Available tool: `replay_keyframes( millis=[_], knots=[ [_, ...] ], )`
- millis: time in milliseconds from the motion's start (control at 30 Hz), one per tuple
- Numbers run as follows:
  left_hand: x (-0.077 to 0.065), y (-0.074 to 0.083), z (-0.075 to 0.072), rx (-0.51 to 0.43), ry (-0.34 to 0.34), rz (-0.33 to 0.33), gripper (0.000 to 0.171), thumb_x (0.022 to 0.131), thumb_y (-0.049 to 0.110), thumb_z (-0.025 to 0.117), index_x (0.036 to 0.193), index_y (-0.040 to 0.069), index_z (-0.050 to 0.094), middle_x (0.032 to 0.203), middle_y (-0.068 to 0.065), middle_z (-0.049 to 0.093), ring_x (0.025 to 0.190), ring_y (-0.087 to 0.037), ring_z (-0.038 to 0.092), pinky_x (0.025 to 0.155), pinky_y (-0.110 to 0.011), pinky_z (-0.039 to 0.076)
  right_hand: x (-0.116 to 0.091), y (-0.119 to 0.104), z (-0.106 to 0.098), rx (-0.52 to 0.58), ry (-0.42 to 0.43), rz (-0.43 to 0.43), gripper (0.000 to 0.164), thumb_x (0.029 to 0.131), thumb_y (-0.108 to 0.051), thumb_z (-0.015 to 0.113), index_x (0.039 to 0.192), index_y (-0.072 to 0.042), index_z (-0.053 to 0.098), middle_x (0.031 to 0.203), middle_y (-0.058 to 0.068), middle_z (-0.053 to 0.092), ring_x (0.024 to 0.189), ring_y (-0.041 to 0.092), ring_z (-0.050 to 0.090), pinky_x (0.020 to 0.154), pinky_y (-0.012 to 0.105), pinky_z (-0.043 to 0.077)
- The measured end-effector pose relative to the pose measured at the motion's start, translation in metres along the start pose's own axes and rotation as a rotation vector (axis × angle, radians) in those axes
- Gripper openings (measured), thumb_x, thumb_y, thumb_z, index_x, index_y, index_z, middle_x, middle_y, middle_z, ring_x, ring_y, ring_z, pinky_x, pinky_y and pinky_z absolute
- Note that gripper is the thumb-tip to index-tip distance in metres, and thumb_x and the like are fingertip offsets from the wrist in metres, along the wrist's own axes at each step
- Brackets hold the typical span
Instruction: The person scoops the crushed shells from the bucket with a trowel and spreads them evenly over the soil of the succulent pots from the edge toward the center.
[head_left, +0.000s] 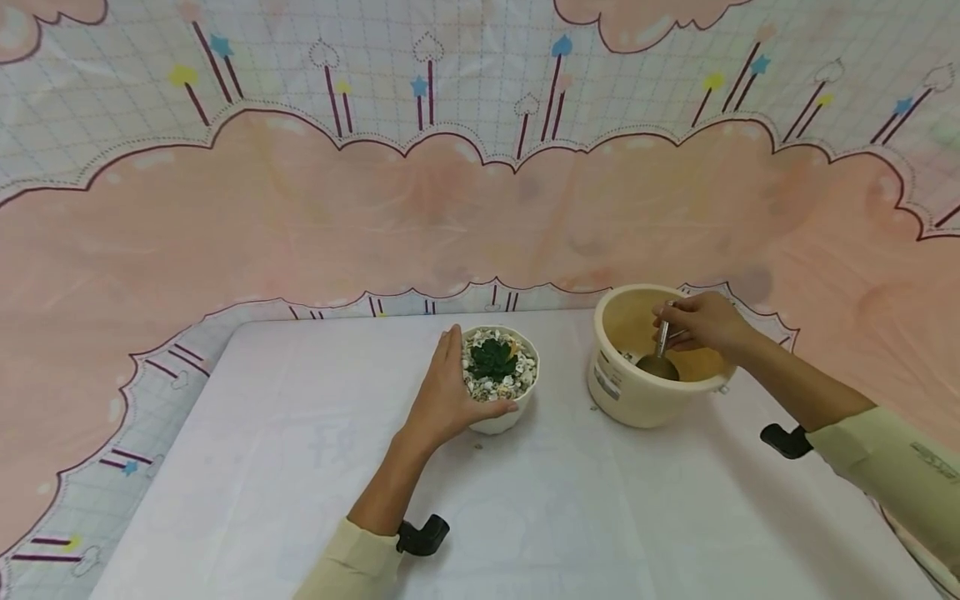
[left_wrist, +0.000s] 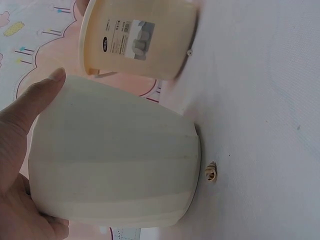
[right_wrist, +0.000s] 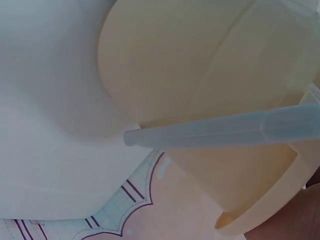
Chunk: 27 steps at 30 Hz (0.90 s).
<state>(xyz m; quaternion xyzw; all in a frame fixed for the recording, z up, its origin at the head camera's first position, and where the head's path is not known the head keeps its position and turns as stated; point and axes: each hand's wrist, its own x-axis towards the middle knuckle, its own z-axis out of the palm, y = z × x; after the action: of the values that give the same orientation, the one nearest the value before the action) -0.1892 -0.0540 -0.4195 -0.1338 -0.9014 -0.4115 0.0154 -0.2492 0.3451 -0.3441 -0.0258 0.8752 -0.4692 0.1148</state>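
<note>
A green succulent (head_left: 493, 358) grows among pale pebbles (head_left: 510, 385) in a white flowerpot (head_left: 495, 423) on the table. My left hand (head_left: 444, 398) grips the flowerpot from its left side, thumb at the near side and fingers at the far side. In the left wrist view the faceted wall of the flowerpot (left_wrist: 115, 155) fills the middle. To the right stands a cream plastic bucket (head_left: 626, 400). My right hand (head_left: 708, 323) holds a metal spoon (head_left: 660, 367) by its handle, with the bowl down inside the bucket. Some pebbles show in the bucket; the right wrist view hides the spoon.
A small striped shell (left_wrist: 211, 171) lies on the white table (head_left: 285, 467) close to the flowerpot. Near the bucket's base is a tiny pebble (left_wrist: 189, 52). A pale plastic bar (right_wrist: 200, 135), apparently the bucket's handle, hangs across its outer side. Patterned cloth (head_left: 450, 217) backs the table.
</note>
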Motion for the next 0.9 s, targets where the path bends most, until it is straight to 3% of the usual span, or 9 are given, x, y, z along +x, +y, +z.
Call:
replay_keyframes(
  millis=[233,567,800,900],
  knots=[
    [-0.001,-0.002,-0.001,-0.003,-0.003,-0.007,0.14,0.072,0.049,0.096,0.167,-0.002,0.007,0.173,-0.023,0.009,0.159,-0.037,0.009,0.123,-0.057,0.023,0.014,0.001,0.005,-0.048,-0.052,0.068,0.045,0.112,-0.022,0.055,0.121,0.021,0.063,0.093,0.016,0.077,0.08,0.02,0.076,0.074,0.037,0.064],
    [-0.002,-0.001,-0.002,0.002,0.008,-0.011,0.141,0.071,0.05,0.096,0.167,-0.002,0.008,0.173,-0.023,0.008,0.159,-0.037,0.01,0.122,-0.058,0.025,0.024,-0.006,0.008,-0.038,-0.074,0.162,0.03,0.108,-0.006,0.058,0.114,0.023,0.062,0.085,0.013,0.076,0.075,0.017,0.075,0.071,0.034,0.063],
    [-0.003,0.001,-0.004,0.029,-0.004,-0.022,0.14,0.073,0.052,0.095,0.167,0.0,0.006,0.174,-0.021,0.005,0.16,-0.036,0.006,0.123,-0.057,0.024,0.029,-0.003,0.01,-0.072,-0.079,0.19,0.023,0.106,-0.003,0.059,0.104,0.02,0.062,0.081,0.011,0.074,0.072,0.016,0.074,0.07,0.034,0.063],
    [-0.006,0.001,-0.004,0.073,-0.005,-0.015,0.138,0.076,0.056,0.092,0.167,-0.001,0.005,0.174,-0.02,0.004,0.16,-0.036,0.003,0.124,-0.056,0.02,0.025,-0.005,0.009,-0.146,-0.087,0.168,0.026,0.106,-0.005,0.06,0.098,0.019,0.065,0.08,0.01,0.073,0.07,0.016,0.073,0.069,0.033,0.063]
  ],
)
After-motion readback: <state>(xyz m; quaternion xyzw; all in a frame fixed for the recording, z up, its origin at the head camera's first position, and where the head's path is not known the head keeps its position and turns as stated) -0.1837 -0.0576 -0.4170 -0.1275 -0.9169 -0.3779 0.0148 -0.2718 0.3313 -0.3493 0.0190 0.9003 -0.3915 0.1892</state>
